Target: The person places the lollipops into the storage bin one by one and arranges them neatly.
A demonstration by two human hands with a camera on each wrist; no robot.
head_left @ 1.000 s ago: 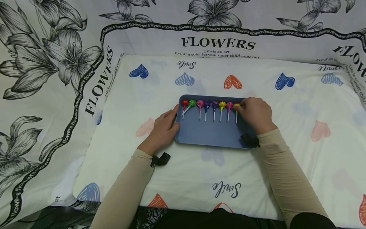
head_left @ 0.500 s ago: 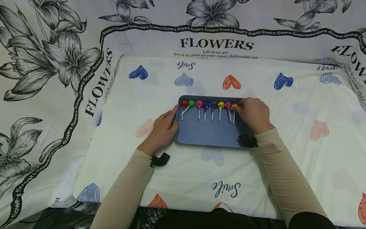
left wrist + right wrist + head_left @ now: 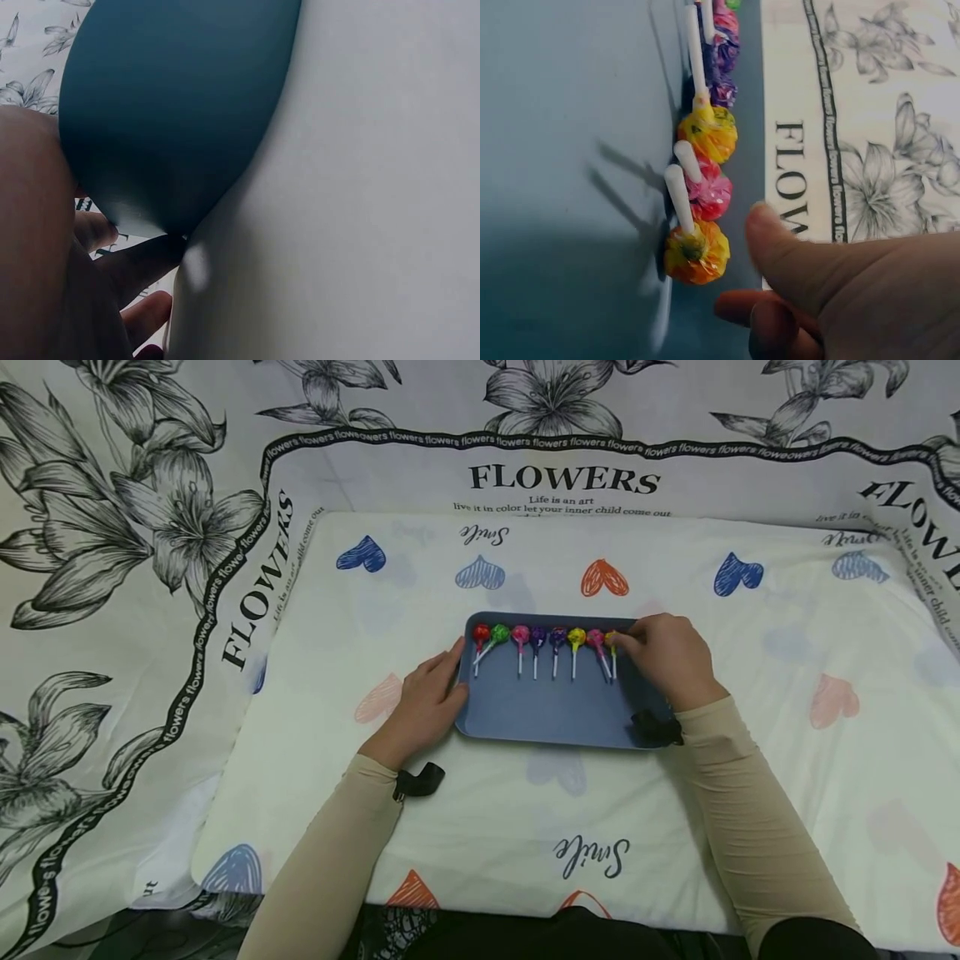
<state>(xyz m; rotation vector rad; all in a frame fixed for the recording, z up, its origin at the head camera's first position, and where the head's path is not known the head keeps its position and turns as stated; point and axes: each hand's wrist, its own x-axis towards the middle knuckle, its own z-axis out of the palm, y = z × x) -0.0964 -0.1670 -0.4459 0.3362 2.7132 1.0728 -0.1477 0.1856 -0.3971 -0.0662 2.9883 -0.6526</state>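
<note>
A blue-grey tray (image 3: 540, 710) holds a row of wrapped lollipops along its far side, sticks toward the person. At the left end are a red lollipop (image 3: 481, 633) and a tilted green one (image 3: 498, 633). My left hand (image 3: 423, 702) rests against the tray's left rim with fairly straight fingers; the left wrist view shows fingertips at its outer wall. My right hand (image 3: 671, 660) is over the right end, beside the last yellow-orange lollipop (image 3: 697, 252). In the right wrist view thumb and fingers are spread just off it. A pink lollipop (image 3: 709, 187) lies close against it.
Under the tray is a pale cloth (image 3: 465, 827) printed with hearts and "Smile". A flower-printed cover (image 3: 187, 510) surrounds it. Black straps with mounts sit at both wrists, the right mount (image 3: 656, 727) overlapping the tray's near right corner.
The yellow-orange lollipop at the right end has shifted left toward the pink one, whose stick now slants to the right. My right fingers have come off it. The left hand stays put.
</note>
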